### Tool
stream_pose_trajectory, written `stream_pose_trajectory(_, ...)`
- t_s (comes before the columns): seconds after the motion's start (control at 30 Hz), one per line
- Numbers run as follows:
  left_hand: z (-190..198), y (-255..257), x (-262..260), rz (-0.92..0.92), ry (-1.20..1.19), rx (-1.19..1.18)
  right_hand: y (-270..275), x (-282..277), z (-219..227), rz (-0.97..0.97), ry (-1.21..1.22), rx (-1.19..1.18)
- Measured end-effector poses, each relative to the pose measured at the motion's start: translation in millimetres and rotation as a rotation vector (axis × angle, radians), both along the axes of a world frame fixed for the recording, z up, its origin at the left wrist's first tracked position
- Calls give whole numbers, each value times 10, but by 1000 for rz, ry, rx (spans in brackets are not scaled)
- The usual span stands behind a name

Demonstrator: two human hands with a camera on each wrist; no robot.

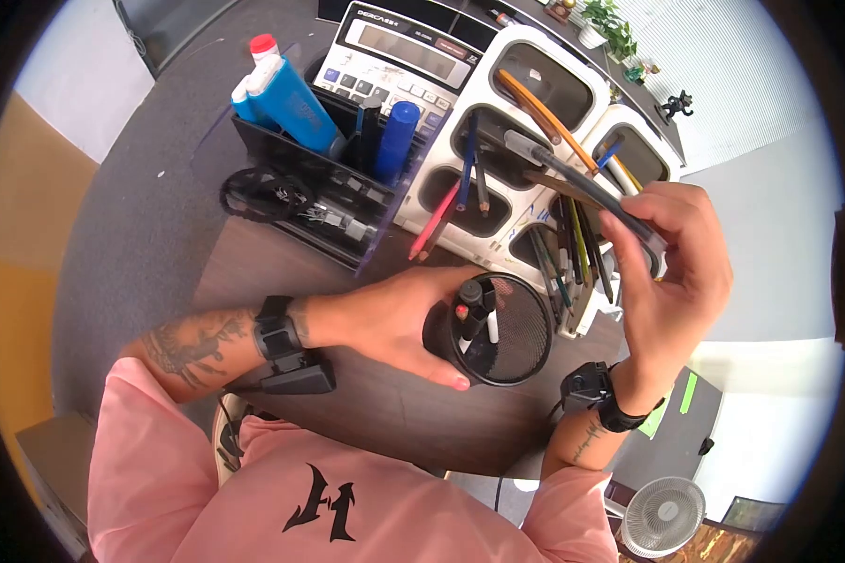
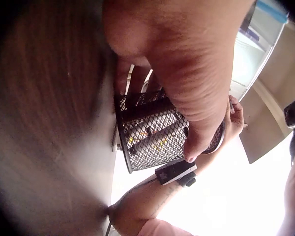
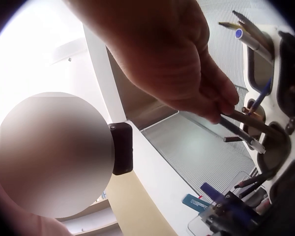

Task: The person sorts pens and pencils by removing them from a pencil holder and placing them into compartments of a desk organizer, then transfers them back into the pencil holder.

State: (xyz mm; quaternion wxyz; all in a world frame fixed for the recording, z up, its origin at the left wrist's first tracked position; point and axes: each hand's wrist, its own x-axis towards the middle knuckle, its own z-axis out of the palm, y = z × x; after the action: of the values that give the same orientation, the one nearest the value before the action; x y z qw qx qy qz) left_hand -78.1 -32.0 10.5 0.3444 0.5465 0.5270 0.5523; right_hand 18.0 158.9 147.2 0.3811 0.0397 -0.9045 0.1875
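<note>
My left hand (image 1: 394,319) grips a black mesh pen cup (image 1: 528,349), thumb on the near side and fingers round the far side. A few short pens or markers stand inside the cup. In the left wrist view the thumb presses the mesh wall (image 2: 155,145). Raised over the white organizer (image 1: 526,39), my right hand (image 1: 681,249) pinches a grey pen (image 1: 582,178) with a clear end. In the right wrist view a brown pencil (image 3: 253,120) runs beside that pen (image 3: 241,133) from the fingertips. Coloured pencils (image 1: 432,225) lean in the organizer's slots.
Left of the white organizer stands a black desk caddy (image 1: 263,145) with a blue marker (image 1: 399,141), a bright blue item (image 1: 293,103) and a coiled black cable (image 1: 263,192). Behind lies a calculator (image 1: 404,47). A potted plant (image 1: 610,28) is farther back; a fan (image 1: 665,516) is at lower right.
</note>
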Motion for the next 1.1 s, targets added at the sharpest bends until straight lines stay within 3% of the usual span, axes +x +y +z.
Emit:
stream_pose_trajectory(0.17, -13, 17, 24, -18, -54, 34, -37, -130, -119, -2, -103, 130)
stream_pose_trajectory(0.3, -16, 9, 26, -11, -35, 33, -119, -109, -109, -22, -233, -19)
stream_pose_trajectory(0.37, -7, 6, 28, 0, -34, 8, -136, -85, -111, 80, -194, -198)
stream_pose_trajectory(0.5, -41, 6, 25, 27, 39, 58, -129, 79, 49, 135, -253, -86)
stream_pose_trajectory(0.57, -24, 2, 22, 27, -7, 65, -169, 164, 115, 232, -417, -104)
stream_pose_trajectory(0.7, -20, -2, 26, 17, 2, 29, -399, 137, 58, 308, -550, -136)
stream_pose_trajectory(0.83, -45, -12, 21, 6, 161, 175, -453, 132, -114, 436, -750, -40)
stream_pose_trajectory(0.93, -26, -20, 28, 17, 152, 118, -425, 148, -84, 436, -749, -54)
stream_pose_trajectory(1.0, 20, -11, 39, 30, 26, 47, -379, 151, -43, 438, -750, -61)
stream_pose_trajectory(1.1, 5, 4, 37, 50, 74, 111, -311, 170, 95, 412, -632, -94)
